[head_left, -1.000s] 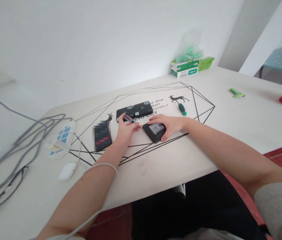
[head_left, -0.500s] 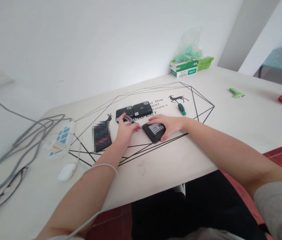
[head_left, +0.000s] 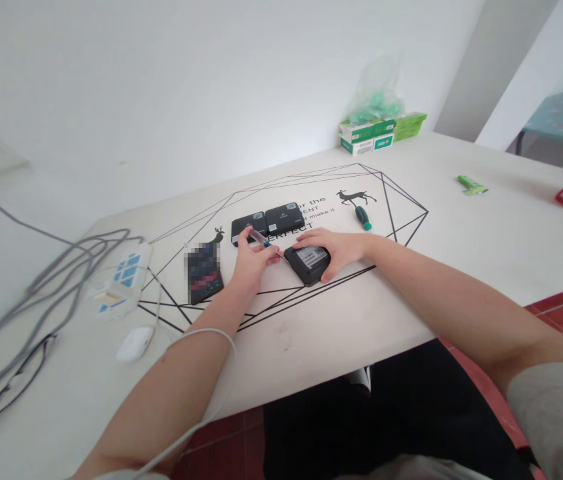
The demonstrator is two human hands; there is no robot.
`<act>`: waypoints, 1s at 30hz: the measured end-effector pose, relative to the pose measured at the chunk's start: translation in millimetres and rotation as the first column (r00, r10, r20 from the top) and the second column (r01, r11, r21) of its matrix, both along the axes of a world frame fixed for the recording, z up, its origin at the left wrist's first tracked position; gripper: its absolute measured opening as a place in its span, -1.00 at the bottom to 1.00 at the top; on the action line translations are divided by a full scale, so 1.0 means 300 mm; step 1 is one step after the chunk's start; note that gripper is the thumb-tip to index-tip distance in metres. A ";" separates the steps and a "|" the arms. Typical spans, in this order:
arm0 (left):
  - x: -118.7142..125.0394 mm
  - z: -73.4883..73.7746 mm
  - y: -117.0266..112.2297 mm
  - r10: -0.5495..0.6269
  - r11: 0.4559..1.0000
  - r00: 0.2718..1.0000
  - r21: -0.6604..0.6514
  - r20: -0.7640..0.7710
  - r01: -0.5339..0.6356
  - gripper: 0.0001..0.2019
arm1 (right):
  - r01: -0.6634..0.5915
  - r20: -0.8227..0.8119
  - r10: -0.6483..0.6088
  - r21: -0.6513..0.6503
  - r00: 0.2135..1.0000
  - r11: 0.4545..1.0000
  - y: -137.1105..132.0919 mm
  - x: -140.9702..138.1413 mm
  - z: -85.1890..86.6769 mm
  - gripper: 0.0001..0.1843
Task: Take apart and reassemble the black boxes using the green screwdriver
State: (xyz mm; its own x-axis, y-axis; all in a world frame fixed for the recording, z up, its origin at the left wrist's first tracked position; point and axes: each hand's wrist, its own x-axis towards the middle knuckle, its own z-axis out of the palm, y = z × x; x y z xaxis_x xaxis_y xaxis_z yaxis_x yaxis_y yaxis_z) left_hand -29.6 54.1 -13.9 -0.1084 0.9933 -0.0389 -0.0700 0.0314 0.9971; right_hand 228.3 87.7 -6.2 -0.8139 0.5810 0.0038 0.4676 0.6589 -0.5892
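My left hand [head_left: 252, 262] is closed around a screwdriver [head_left: 260, 238] with a clear handle. Its thin shaft points right, and the tip meets the left side of a black box-shaped device [head_left: 308, 273]. That device lies on the table with a white printed label on top. My right hand [head_left: 337, 251] grips it from the right, fingers along the far side and thumb at the near side. Behind my hands lie two similar black devices, a left one [head_left: 247, 225] and a right one [head_left: 285, 218], side by side. A green-handled screwdriver [head_left: 362, 218] rests beyond my right hand.
A phone [head_left: 204, 273] lies left of my left hand. Farther left are a power strip [head_left: 124, 280], grey cables [head_left: 68, 267], a white earbud case [head_left: 135, 343] and glasses [head_left: 14, 387]. Green-and-white boxes [head_left: 368, 133] stand by the wall under a plastic bag [head_left: 377, 93].
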 end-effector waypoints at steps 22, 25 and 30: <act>0.018 0.013 -0.020 0.007 1.000 1.000 -0.024 -0.024 -0.007 0.06 | 0.002 -0.016 -0.003 -0.004 1.000 1.000 -0.001 0.004 0.005 0.21; 0.023 0.008 -0.021 0.036 0.999 0.999 -0.004 -0.038 -0.036 0.07 | 0.017 -0.002 -0.017 0.011 1.000 1.000 -0.007 -0.003 0.008 0.22; 0.014 0.012 -0.008 0.152 0.987 0.983 0.069 -0.100 -0.145 0.09 | 0.058 -0.079 -0.048 0.130 0.996 0.990 -0.042 -0.045 0.020 0.15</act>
